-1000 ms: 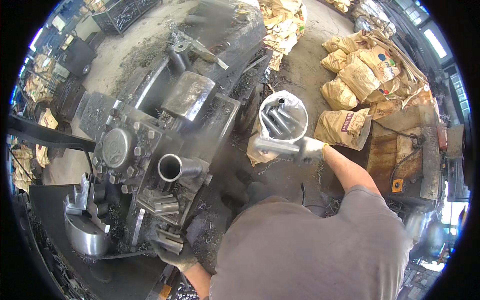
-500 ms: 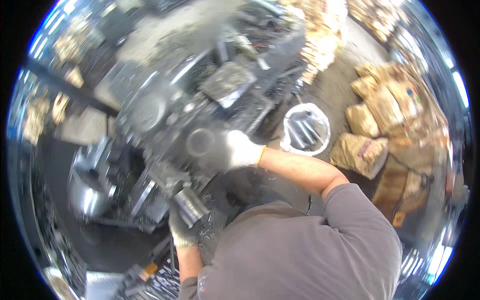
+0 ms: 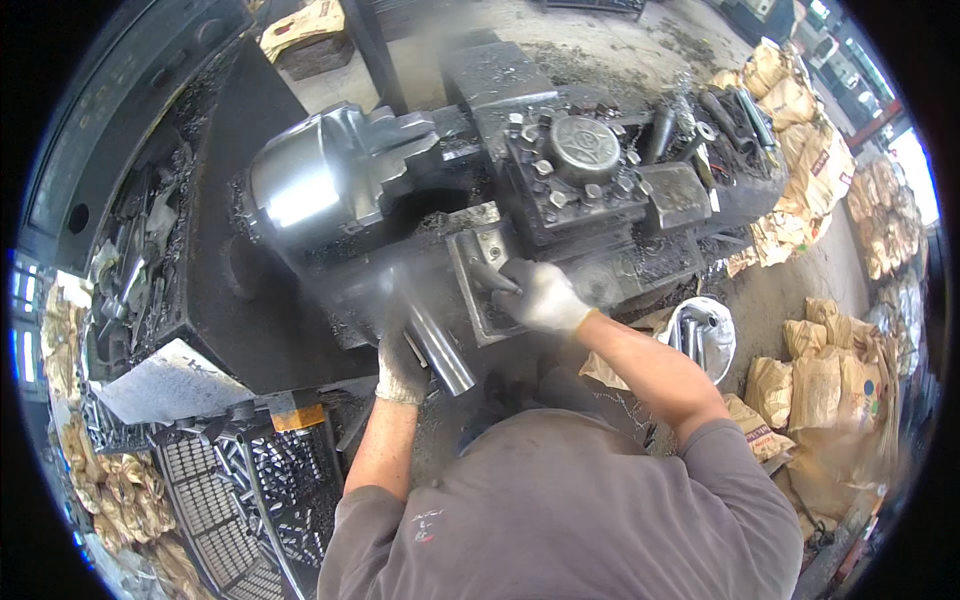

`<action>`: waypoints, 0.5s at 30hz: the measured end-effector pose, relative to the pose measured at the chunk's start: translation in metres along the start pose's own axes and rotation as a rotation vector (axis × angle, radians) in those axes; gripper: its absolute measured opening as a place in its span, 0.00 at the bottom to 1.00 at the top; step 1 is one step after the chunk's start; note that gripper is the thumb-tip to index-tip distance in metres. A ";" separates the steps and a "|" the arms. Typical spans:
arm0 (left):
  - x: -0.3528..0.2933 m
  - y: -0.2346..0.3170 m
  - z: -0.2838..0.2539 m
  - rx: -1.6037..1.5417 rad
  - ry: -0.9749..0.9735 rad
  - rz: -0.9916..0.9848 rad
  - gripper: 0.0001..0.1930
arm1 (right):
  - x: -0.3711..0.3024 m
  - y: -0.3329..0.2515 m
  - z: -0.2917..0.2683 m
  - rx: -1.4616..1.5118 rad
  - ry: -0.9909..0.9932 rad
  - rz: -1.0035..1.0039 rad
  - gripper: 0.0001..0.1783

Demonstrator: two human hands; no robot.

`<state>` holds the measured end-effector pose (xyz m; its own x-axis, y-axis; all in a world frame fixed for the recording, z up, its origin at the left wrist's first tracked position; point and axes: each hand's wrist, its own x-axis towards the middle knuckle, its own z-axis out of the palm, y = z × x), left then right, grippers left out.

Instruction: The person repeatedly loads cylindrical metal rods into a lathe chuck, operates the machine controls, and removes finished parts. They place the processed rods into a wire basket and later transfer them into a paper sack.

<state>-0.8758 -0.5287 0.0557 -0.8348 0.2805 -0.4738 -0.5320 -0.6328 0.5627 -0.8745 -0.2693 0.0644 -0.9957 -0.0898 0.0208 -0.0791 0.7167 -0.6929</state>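
My left hand [image 3: 401, 362], in a whitish work glove, is closed round a shiny metal tube [image 3: 440, 345] in front of the lathe. The tube slants, its near end toward me. My gloved right hand [image 3: 547, 298] is closed on a dark lever handle [image 3: 494, 279] above the lathe's carriage. Left of and beyond my hands is the lathe's big steel chuck [image 3: 300, 180] with stepped jaws. Beyond my right hand stands the tool post [image 3: 584, 150], a round cap on top and several square-headed bolts about it. My left fingertips are partly hidden behind the tube.
A white-lined bucket [image 3: 717, 335] with metal tubes stands right of my right forearm. Brown paper sacks [image 3: 815, 390] are stacked farther right. At the lower left a plastic crate [image 3: 215, 510] holds many small metal pieces. Tools [image 3: 735, 120] lie on the lathe's far right end.
My view has swung left, so the lathe sits higher and the crate shows. My right hand has moved from the blurred round part by the carriage to the lever handle. The left keeps the tube.
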 end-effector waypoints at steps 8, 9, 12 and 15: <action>0.009 -0.013 0.061 -0.109 -0.123 0.391 0.25 | 0.033 -0.091 -0.027 0.581 -0.331 0.277 0.38; 0.024 -0.012 0.056 0.137 -0.083 0.532 0.23 | 0.028 -0.097 -0.041 0.509 -0.297 0.323 0.35; 0.086 0.011 0.020 1.364 0.244 0.505 0.20 | 0.032 -0.117 -0.108 0.530 -0.329 0.119 0.43; 0.193 0.007 -0.038 1.859 0.346 0.832 0.21 | 0.058 -0.132 -0.178 0.327 -0.195 -0.287 0.47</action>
<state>-1.0349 -0.5064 -0.0578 -0.9623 0.1162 0.2457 0.2143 0.8806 0.4226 -0.9299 -0.2458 0.2849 -0.9058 -0.4030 0.1308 -0.2999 0.3915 -0.8699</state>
